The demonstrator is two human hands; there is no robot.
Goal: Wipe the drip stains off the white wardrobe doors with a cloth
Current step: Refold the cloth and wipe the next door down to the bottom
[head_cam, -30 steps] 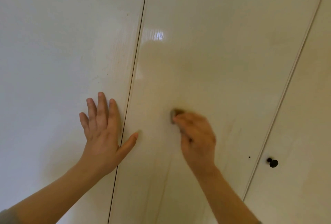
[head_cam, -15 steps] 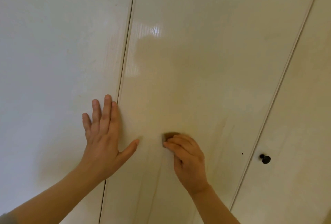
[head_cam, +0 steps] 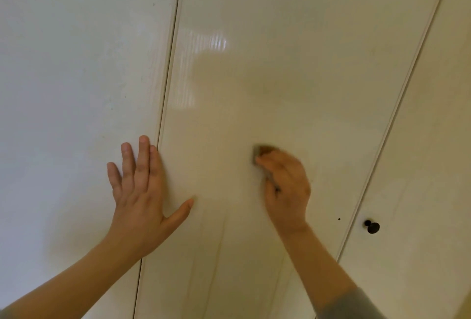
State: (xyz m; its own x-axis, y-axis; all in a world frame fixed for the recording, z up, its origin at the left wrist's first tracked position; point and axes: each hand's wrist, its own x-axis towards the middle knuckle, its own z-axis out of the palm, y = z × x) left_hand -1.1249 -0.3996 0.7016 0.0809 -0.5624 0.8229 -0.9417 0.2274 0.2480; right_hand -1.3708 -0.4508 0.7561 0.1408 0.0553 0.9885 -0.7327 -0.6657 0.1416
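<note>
We had our left hand [head_cam: 139, 191] laid flat against the white wardrobe. Its fingers were straight and close together on the left door [head_cam: 76, 63], right beside the seam, and the thumb stretched across that seam onto the middle door [head_cam: 293, 76]. Our right hand [head_cam: 286, 186] was on the middle door too, well apart from the left. Its fingers were curled round a small brownish cloth [head_cam: 262, 151], holding it against the panel. Only a corner of the cloth showed above the fingertips, and both it and the hand were blurred.

Faint vertical streaks [head_cam: 219, 255] ran down the glossy middle door, below and between our hands. A patch of reflected light [head_cam: 216, 43] shone higher up on the same door. Past a second seam, the right door [head_cam: 433, 165] carried a small dark knob [head_cam: 372, 227]. A tiny dark dot [head_cam: 339, 219] sat on the middle door just beside that seam. A grey sleeve [head_cam: 356, 303] covered our right forearm at the bottom edge.
</note>
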